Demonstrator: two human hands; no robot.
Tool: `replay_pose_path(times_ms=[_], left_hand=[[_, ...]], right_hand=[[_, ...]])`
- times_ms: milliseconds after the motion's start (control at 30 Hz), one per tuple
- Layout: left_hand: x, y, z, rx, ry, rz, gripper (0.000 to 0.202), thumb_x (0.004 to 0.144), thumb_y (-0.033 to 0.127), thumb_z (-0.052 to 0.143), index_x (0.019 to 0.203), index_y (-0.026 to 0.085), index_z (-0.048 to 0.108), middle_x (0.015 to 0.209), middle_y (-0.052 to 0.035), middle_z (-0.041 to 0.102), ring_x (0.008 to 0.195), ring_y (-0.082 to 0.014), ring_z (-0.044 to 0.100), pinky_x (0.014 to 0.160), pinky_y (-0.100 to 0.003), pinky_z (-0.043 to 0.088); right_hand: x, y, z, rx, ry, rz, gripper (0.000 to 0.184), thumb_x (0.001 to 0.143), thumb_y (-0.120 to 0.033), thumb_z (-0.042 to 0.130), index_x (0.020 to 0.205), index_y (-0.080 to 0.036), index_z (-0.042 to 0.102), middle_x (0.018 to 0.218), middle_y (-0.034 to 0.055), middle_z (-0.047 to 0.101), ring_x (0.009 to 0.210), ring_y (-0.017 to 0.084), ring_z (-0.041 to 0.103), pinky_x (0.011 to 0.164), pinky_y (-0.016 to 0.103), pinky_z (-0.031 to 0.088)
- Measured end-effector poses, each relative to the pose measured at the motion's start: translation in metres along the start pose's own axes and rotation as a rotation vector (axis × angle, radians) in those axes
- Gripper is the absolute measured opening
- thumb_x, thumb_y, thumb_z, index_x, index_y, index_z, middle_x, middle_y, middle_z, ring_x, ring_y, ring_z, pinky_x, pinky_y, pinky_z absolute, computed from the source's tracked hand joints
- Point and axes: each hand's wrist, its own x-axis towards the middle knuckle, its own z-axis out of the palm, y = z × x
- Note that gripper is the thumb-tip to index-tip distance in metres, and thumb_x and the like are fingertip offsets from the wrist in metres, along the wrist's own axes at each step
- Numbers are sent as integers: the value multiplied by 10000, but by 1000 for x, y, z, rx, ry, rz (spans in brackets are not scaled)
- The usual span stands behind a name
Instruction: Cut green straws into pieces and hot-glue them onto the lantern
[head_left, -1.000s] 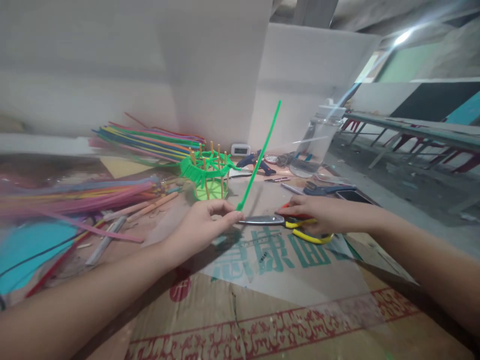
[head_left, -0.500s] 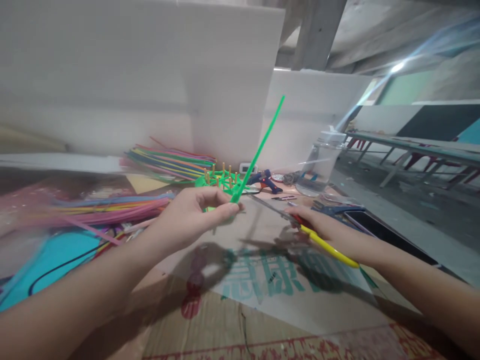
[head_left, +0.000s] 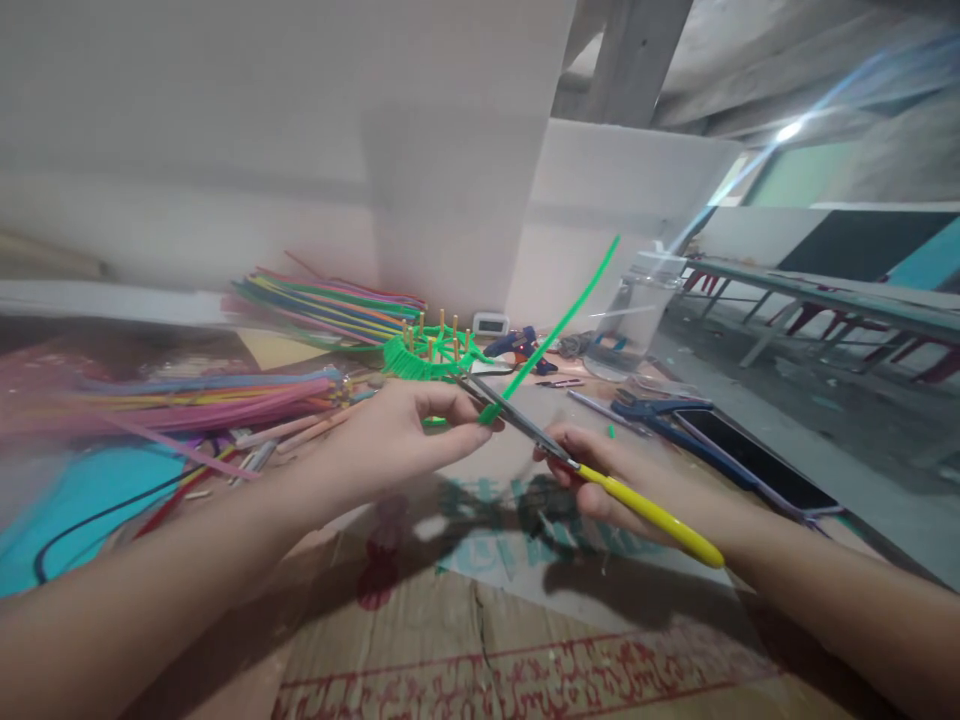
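My left hand [head_left: 442, 425] pinches the lower end of a green pipe cleaner [head_left: 566, 325], which slants up to the right with its tip free. In my right hand [head_left: 600, 470] are scissors [head_left: 649, 510] with yellow handles and long grey blades. The blades cross close by the pipe cleaner, just above my left fingertips; whether they touch it I cannot tell. Behind my left hand stands a round green piece [head_left: 420, 358] wrapped in pipe cleaners, with several upright wooden sticks. A small green scrap [head_left: 611, 432] lies near my right hand.
Bundles of coloured pipe cleaners [head_left: 337, 310] lie at the back left. Behind are a small white display [head_left: 491, 324], a blue glue gun [head_left: 525, 345] and a clear water bottle [head_left: 626, 320]. A phone [head_left: 757, 460] lies at right; printed sheeting [head_left: 600, 610] covers the wood in front.
The scissors have moved left, bringing their blades up to the pipe cleaner. The pipe cleaner now leans further right. The camera view has shifted slightly.
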Motion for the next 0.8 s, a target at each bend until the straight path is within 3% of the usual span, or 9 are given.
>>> replay_pose_path(times_ms=[467, 800], left_hand=[[1, -5, 8, -48, 1, -20, 214, 821, 392, 647, 744, 197, 688, 872, 15, 738, 857, -178, 664, 755, -272, 459], [2, -2, 8, -52, 10, -34, 209, 810, 401, 663, 746, 210, 719, 803, 29, 722, 783, -155, 649, 697, -248, 453]], right_hand=[[1, 11, 6, 32, 35, -7, 611, 810, -741, 530, 1076, -194, 483, 856, 7, 452, 713, 135, 394, 604, 255, 373], [0, 5, 6, -35, 46, 10, 666, 796, -791, 477, 1066, -182, 500, 847, 11, 455, 711, 143, 407, 596, 263, 384]])
